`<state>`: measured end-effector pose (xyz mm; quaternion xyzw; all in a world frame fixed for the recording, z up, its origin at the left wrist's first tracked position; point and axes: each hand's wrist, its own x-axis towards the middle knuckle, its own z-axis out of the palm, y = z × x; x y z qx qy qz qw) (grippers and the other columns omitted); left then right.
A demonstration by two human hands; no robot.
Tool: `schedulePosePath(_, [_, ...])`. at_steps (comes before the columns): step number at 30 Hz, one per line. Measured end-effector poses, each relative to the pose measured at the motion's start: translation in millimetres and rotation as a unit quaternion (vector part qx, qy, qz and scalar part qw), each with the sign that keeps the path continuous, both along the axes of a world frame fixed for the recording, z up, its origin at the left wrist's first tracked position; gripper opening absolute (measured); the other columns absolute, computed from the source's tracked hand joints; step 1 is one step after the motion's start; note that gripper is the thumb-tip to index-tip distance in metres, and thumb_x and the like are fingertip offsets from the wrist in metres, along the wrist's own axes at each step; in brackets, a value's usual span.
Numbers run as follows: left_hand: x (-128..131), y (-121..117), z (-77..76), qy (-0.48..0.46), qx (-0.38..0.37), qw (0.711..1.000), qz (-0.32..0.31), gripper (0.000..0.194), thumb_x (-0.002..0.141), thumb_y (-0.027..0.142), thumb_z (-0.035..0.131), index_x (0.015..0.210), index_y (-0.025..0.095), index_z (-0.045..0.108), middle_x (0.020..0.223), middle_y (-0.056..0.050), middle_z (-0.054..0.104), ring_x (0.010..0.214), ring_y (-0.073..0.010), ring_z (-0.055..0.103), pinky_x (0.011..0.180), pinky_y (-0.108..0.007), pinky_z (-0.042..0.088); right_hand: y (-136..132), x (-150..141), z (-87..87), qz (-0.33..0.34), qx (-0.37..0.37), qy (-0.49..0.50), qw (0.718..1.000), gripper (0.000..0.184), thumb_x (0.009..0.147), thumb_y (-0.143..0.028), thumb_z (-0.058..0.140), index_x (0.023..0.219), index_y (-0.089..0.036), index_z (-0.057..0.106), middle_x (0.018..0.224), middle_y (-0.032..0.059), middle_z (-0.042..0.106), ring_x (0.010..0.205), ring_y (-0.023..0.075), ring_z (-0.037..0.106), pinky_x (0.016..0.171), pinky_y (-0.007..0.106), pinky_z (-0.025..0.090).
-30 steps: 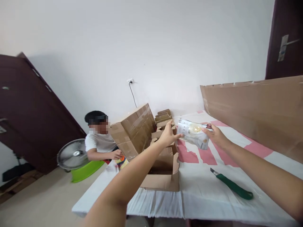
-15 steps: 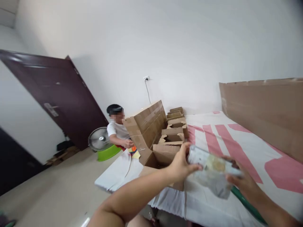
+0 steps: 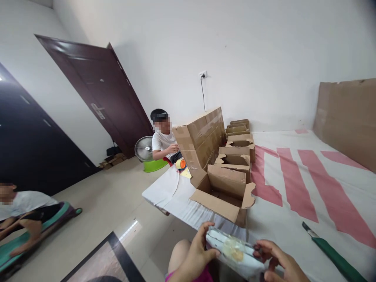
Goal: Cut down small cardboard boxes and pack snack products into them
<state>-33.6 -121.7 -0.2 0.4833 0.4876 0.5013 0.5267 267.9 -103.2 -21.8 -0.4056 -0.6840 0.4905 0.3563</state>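
Note:
A white, flat packet in clear plastic [image 3: 235, 252], with a yellowish patch on top, is held low at the table's near edge; what is inside I cannot make out. My left hand [image 3: 199, 250] grips its left end between thumb and fingers. At the other end my right hand [image 3: 277, 258] has curled fingers around the packet. Just beyond them stands an open cardboard box [image 3: 225, 196] with its flaps folded out and its visible interior bare. A green-handled tool with a blade-like tip [image 3: 329, 248] lies on the cloth to the right.
More open boxes [image 3: 235, 154] line up behind, beside a wall of taped cartons [image 3: 202, 131]. One person [image 3: 163, 141] sits behind it near a fan [image 3: 143, 149]; another person [image 3: 29, 207] is low at the left. A cardboard panel [image 3: 346, 121] borders the cloth-covered table [image 3: 293, 219].
The packet has come down and toward me in both hands, away from over the table. My view has turned left, bringing the second person into sight.

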Motion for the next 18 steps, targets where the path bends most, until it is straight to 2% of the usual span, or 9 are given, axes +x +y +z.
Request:
schedulePosePath(5, [-42.3,29.3,22.2,-0.021,0.047,0.996,0.07,0.078,0.057,0.037,0.089,0.122,0.028,0.048,0.1,-0.004,0.064,0.092,-0.0238,0.062,0.082,-0.035,0.05,28.2,3.6,-37.9,-0.146,-0.053,0.057,0.986,0.054,0.078,-0.069,0.057,0.1,-0.021,0.067,0.085,0.0087,0.074,0.067,0.0213,0.069,0.06,0.032,0.058])
schedulePosePath(8, [-55.6,59.6,22.5,0.014,0.096,0.989,0.109,0.08,0.059,0.04,0.088,0.126,0.026,0.047,0.109,-0.006,0.065,0.1,-0.0244,0.062,0.09,-0.036,0.049,31.6,4.7,-45.5,-0.172,-0.049,0.05,0.983,0.048,0.079,-0.064,0.059,0.098,-0.02,0.067,0.08,0.0068,0.073,0.066,0.0208,0.068,0.059,0.03,0.057])
schedulePosePath(10, [-56.7,78.9,11.7,0.035,0.115,0.983,0.139,0.082,0.058,0.046,0.087,0.127,0.024,0.048,0.117,-0.008,0.063,0.106,-0.0255,0.062,0.096,-0.039,0.048,28.0,4.1,-44.3,-0.159,-0.014,0.008,0.987,0.043,0.08,-0.06,0.06,0.097,-0.021,0.068,0.081,0.0058,0.073,0.071,0.0205,0.069,0.065,0.029,0.058])
schedulePosePath(13, [-51.4,97.4,-13.5,0.047,0.113,0.978,0.167,0.073,0.065,0.059,0.078,0.122,0.021,0.053,0.122,-0.011,0.061,0.114,-0.0283,0.059,0.101,-0.043,0.045,21.0,1.6,-40.5,-0.132,0.047,-0.062,0.988,0.038,0.083,-0.056,0.059,0.097,-0.022,0.07,0.084,0.0052,0.074,0.074,0.0196,0.07,0.07,0.028,0.058])
schedulePosePath(16, [-47.8,101.9,-35.8,0.057,0.109,0.973,0.194,0.067,0.069,0.065,0.071,0.116,0.021,0.055,0.118,-0.011,0.061,0.118,-0.0299,0.056,0.105,-0.046,0.042,17.6,-1.0,-37.5,-0.126,0.085,-0.102,0.983,0.036,0.086,-0.053,0.055,0.097,-0.022,0.07,0.084,0.0055,0.074,0.072,0.0193,0.069,0.07,0.028,0.058])
schedulePosePath(18, [-48.7,100.7,-44.1,0.064,0.112,0.97,0.205,0.068,0.069,0.065,0.071,0.117,0.021,0.054,0.121,-0.011,0.059,0.121,-0.0302,0.055,0.107,-0.046,0.04,17.5,-2.4,-35.9,-0.127,0.096,-0.113,0.981,0.035,0.087,-0.053,0.053,0.096,-0.023,0.07,0.084,0.0055,0.074,0.072,0.0196,0.07,0.069,0.028,0.057])
